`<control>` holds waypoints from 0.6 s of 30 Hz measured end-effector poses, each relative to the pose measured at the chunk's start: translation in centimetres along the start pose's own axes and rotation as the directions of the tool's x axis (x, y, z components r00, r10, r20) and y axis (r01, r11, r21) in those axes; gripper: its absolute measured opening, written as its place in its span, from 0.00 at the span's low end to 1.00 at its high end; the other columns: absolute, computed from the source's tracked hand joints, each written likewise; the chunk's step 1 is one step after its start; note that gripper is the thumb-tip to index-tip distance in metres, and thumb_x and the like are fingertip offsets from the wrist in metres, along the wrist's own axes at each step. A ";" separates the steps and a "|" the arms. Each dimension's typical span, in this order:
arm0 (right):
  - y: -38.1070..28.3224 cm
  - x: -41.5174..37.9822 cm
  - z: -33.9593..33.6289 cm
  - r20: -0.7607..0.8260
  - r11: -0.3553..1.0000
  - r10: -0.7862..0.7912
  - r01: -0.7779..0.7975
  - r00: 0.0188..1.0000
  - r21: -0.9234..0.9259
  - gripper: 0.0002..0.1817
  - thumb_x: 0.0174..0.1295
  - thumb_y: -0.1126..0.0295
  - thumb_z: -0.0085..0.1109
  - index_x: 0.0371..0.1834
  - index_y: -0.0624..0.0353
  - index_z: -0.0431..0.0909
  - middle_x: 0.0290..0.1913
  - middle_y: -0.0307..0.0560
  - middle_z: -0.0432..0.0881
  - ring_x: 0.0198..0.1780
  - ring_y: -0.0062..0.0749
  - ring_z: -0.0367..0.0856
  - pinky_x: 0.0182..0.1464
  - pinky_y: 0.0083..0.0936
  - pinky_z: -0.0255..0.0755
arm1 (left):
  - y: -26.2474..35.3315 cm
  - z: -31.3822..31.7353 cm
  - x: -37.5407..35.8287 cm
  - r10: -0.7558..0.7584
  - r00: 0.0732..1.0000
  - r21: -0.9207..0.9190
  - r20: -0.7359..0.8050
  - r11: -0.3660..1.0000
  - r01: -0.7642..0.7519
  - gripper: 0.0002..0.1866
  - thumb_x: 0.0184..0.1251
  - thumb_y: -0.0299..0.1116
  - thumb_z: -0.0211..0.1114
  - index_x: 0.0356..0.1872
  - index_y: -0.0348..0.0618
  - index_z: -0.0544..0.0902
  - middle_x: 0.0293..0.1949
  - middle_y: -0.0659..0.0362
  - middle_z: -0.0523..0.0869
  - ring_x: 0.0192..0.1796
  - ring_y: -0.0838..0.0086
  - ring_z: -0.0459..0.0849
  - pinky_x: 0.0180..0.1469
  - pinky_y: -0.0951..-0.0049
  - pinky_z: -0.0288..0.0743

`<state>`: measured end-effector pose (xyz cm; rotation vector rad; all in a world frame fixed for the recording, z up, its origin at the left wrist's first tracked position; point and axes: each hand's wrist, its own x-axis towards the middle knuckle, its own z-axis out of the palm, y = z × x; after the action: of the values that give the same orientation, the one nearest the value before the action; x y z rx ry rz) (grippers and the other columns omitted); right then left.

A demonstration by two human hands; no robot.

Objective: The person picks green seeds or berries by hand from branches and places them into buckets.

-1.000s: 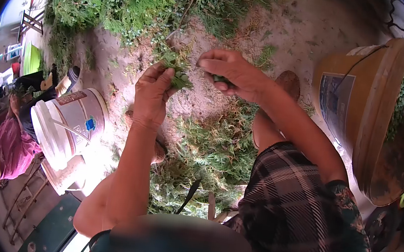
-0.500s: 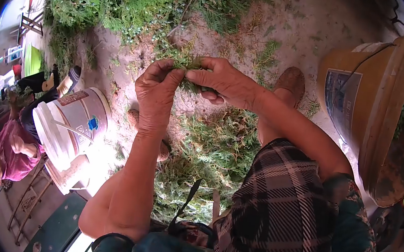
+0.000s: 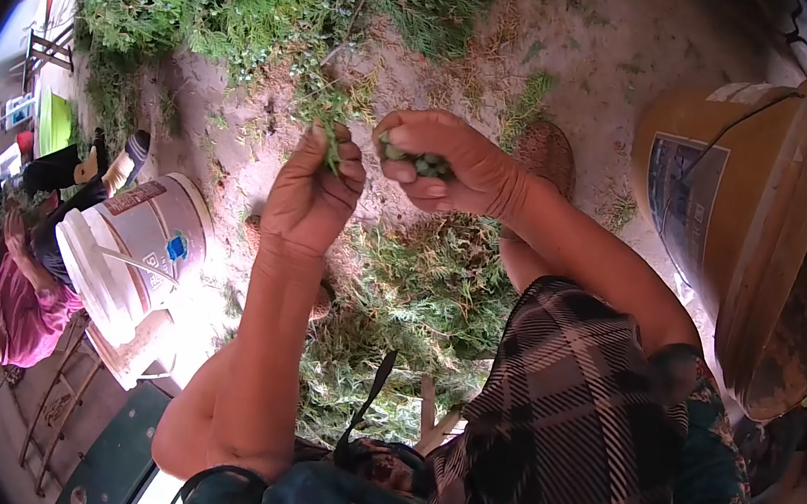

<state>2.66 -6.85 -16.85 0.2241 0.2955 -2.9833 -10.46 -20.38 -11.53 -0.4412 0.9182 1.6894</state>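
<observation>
My left hand point(image 3: 310, 195) pinches a small green conifer sprig point(image 3: 332, 151) between thumb and fingers. Close to its right, my right hand point(image 3: 455, 163) is curled around several small green cones point(image 3: 430, 166), which show between its fingers. A gap separates the two hands. Beyond them a large heap of cut conifer branches point(image 3: 222, 3) bears flat green foliage and pale cones. Below my hands, between my legs, lies a pile of loose sprigs point(image 3: 430, 285).
A yellow bucket point(image 3: 743, 193) lies tilted on the right. To the left is a white bucket point(image 3: 159, 232), with another person point(image 3: 35, 298) seated past it. A dark green bench point(image 3: 112, 448) stands at lower left. Scattered bits litter the concrete floor point(image 3: 618, 67).
My hands were together at one sprig and have now come apart. The right hand has turned, so the cones in it show; the left keeps a sprig.
</observation>
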 end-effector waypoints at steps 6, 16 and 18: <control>-0.5 -0.2 -1.7 -0.059 0.981 -0.153 0.159 0.987 0.111 0.16 0.59 0.62 0.49 0.43 0.62 0.73 0.34 0.52 0.77 0.21 0.21 0.71 0.15 0.17 0.66 | -1.0 0.2 -1.2 0.269 0.931 0.840 -0.246 0.539 0.066 0.11 0.67 0.31 0.56 0.45 0.36 0.76 0.33 0.60 0.79 0.31 0.79 0.76 0.35 0.78 0.72; -0.9 0.2 -2.7 -0.137 0.957 -0.179 0.205 0.974 0.205 0.18 0.65 0.59 0.42 0.40 0.63 0.75 0.37 0.53 0.80 0.29 0.30 0.77 0.23 0.27 0.72 | -2.6 -5.3 -1.6 0.198 0.977 0.997 0.073 -0.047 -0.066 0.09 0.61 0.26 0.59 0.42 0.39 0.81 0.33 0.49 0.84 0.32 0.67 0.83 0.37 0.72 0.75; -1.2 0.2 -2.3 -0.131 0.949 -0.193 0.219 0.972 0.227 0.18 0.65 0.59 0.42 0.40 0.63 0.75 0.37 0.53 0.80 0.30 0.32 0.78 0.27 0.30 0.75 | -2.8 -1.8 -1.9 0.281 0.958 0.977 0.065 0.177 -0.118 0.08 0.60 0.25 0.60 0.40 0.38 0.81 0.31 0.51 0.84 0.30 0.72 0.82 0.34 0.75 0.74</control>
<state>2.56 -5.24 -18.87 0.4041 -0.0382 -3.2181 -7.50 -22.71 -12.35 0.5224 2.0182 0.9067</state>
